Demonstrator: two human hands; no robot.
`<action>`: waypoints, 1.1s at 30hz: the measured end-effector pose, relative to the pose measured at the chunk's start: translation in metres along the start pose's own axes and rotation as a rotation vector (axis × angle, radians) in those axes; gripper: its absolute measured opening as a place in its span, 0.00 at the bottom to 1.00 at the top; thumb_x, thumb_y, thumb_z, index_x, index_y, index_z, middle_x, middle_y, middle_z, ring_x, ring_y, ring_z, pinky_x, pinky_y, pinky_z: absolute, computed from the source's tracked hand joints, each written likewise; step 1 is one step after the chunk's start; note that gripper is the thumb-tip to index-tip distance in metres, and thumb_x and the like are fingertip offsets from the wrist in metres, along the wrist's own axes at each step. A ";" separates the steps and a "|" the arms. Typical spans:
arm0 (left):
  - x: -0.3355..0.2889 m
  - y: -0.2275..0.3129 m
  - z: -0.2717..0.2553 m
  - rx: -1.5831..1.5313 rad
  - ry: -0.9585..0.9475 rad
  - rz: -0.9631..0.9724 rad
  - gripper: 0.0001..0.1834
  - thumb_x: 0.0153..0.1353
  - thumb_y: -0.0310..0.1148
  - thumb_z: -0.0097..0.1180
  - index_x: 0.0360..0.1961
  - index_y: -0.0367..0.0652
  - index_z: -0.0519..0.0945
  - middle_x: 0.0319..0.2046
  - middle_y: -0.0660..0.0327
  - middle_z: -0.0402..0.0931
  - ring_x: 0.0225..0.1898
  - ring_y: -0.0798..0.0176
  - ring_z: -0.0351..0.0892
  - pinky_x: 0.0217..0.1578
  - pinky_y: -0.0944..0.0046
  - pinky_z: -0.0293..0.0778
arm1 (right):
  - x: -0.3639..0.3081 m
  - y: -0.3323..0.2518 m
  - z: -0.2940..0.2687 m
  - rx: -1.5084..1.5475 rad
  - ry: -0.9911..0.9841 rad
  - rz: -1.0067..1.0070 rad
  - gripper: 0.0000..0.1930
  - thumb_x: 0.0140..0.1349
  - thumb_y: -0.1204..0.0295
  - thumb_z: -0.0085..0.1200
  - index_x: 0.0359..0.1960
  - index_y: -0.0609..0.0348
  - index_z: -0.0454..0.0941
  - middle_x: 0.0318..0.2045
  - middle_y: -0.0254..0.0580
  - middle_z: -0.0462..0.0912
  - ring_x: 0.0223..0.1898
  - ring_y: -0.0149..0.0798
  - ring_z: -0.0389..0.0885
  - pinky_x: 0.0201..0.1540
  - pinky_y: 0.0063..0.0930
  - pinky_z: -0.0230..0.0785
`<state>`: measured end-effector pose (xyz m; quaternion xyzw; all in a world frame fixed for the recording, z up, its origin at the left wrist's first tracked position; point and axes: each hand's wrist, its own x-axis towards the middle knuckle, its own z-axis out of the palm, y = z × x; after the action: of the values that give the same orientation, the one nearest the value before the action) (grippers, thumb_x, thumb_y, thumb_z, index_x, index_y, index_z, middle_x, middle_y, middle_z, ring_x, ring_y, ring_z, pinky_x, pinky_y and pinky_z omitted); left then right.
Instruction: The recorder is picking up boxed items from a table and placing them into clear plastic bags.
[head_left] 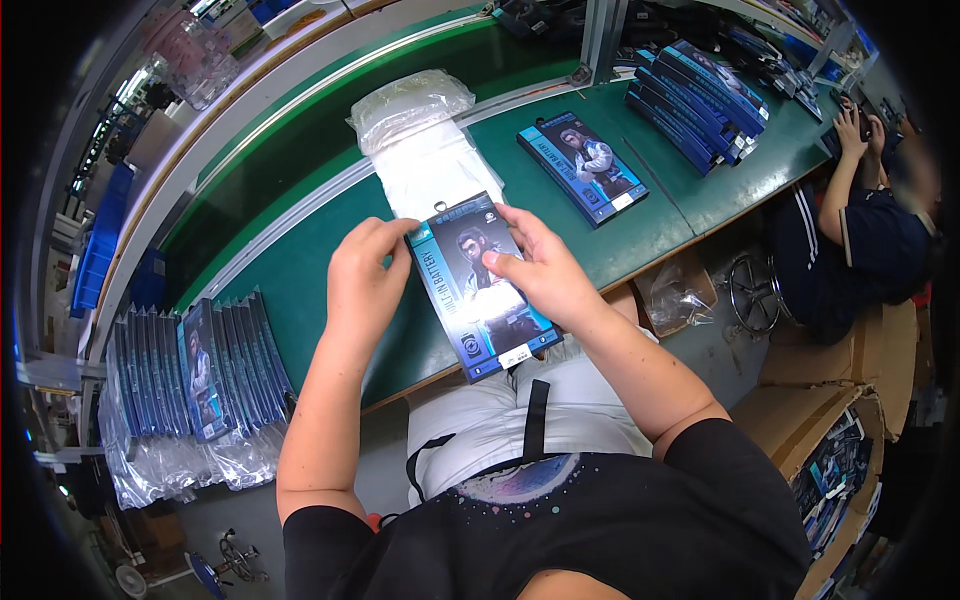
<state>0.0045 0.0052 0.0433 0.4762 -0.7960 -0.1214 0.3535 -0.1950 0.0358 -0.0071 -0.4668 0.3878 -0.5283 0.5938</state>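
Observation:
I hold a flat dark-blue retail box (472, 275) with a printed figure and a hanging tab, tilted in front of my lap. My right hand (548, 272) grips its right side, thumb across the printed front and fingers behind. At its upper left corner, my left hand (370, 275) is closed in a pinch, fingertips against the edge. Just beyond the box lies a stack of clear plastic bags (412, 108), its white lower part reaching toward me. A similar box (583, 165) lies face up on the green table to the right.
Several boxes are piled (695, 105) at the far right of the table (640, 245). Bagged boxes stand in a row (150, 375) at the left. An open carton (800, 425) sits at the lower right, near a seated person (870, 230). A metal rail (300, 215) borders the table's back.

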 end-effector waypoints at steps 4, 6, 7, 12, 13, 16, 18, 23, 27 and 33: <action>-0.012 -0.002 0.002 0.042 0.057 0.145 0.09 0.50 0.17 0.56 0.33 0.40 0.79 0.24 0.56 0.73 0.27 0.55 0.74 0.27 0.60 0.69 | 0.001 -0.005 0.000 -0.037 0.025 0.100 0.29 0.57 0.77 0.56 0.59 0.72 0.59 0.50 0.52 0.73 0.50 0.35 0.73 0.51 0.25 0.67; -0.016 -0.002 -0.003 0.064 0.053 0.134 0.09 0.50 0.17 0.55 0.33 0.39 0.80 0.24 0.56 0.73 0.27 0.56 0.74 0.27 0.61 0.70 | 0.002 -0.011 0.002 0.041 -0.006 0.186 0.23 0.56 0.78 0.58 0.51 0.70 0.63 0.45 0.50 0.77 0.44 0.33 0.77 0.45 0.24 0.71; -0.019 -0.002 -0.005 0.013 0.017 0.107 0.10 0.50 0.17 0.55 0.34 0.39 0.80 0.24 0.57 0.74 0.27 0.60 0.75 0.29 0.64 0.71 | 0.004 -0.005 0.002 0.108 0.021 0.174 0.15 0.55 0.78 0.59 0.41 0.65 0.67 0.37 0.46 0.80 0.37 0.31 0.79 0.39 0.23 0.72; -0.037 -0.018 0.006 -0.736 0.031 -0.414 0.12 0.58 0.25 0.58 0.44 0.36 0.77 0.32 0.61 0.78 0.32 0.69 0.77 0.35 0.70 0.74 | -0.007 -0.005 0.009 0.225 0.108 0.033 0.12 0.54 0.77 0.63 0.25 0.59 0.69 0.26 0.42 0.80 0.29 0.29 0.79 0.33 0.21 0.71; -0.035 -0.012 0.008 -0.933 0.095 -0.491 0.15 0.59 0.27 0.58 0.46 0.35 0.75 0.34 0.61 0.78 0.34 0.69 0.78 0.36 0.70 0.74 | -0.010 -0.007 0.011 0.252 0.116 0.008 0.11 0.55 0.77 0.63 0.24 0.58 0.69 0.26 0.42 0.81 0.27 0.28 0.78 0.32 0.20 0.71; -0.034 0.004 0.015 -1.464 0.073 -0.701 0.18 0.59 0.30 0.59 0.48 0.33 0.73 0.40 0.58 0.78 0.38 0.67 0.79 0.39 0.69 0.75 | -0.016 -0.017 0.018 0.144 0.023 0.083 0.10 0.56 0.76 0.62 0.24 0.59 0.71 0.26 0.39 0.81 0.27 0.25 0.77 0.31 0.18 0.70; -0.031 0.019 0.018 -1.497 0.059 -0.739 0.17 0.59 0.31 0.58 0.48 0.34 0.74 0.41 0.57 0.78 0.38 0.66 0.79 0.40 0.68 0.75 | -0.014 -0.008 0.012 0.063 -0.006 0.118 0.10 0.54 0.76 0.63 0.33 0.62 0.72 0.26 0.38 0.80 0.28 0.25 0.77 0.32 0.17 0.70; -0.024 -0.004 -0.005 -1.650 0.185 -0.733 0.16 0.61 0.29 0.56 0.47 0.32 0.73 0.41 0.54 0.79 0.41 0.62 0.80 0.44 0.62 0.77 | -0.028 -0.043 0.021 -0.156 -0.310 0.072 0.56 0.41 0.81 0.69 0.70 0.58 0.42 0.31 0.35 0.76 0.33 0.25 0.76 0.32 0.15 0.66; -0.030 0.048 -0.001 -1.540 0.233 -0.620 0.17 0.61 0.31 0.57 0.48 0.32 0.73 0.41 0.56 0.78 0.41 0.65 0.78 0.43 0.63 0.75 | -0.028 -0.057 0.018 -0.277 -0.201 -0.234 0.56 0.40 0.83 0.68 0.70 0.57 0.44 0.33 0.36 0.77 0.35 0.29 0.78 0.36 0.18 0.69; -0.061 0.078 0.013 -1.501 -0.406 -0.207 0.17 0.63 0.28 0.55 0.51 0.33 0.74 0.48 0.54 0.75 0.49 0.64 0.75 0.51 0.63 0.72 | -0.049 -0.074 0.028 -0.401 0.469 -0.859 0.21 0.55 0.83 0.50 0.53 0.68 0.69 0.35 0.47 0.79 0.36 0.34 0.77 0.42 0.27 0.72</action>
<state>-0.0391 0.0951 0.0480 0.1501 -0.5015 -0.7441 0.4152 -0.1947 0.0884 0.0700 -0.5571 0.3775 -0.7298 0.1203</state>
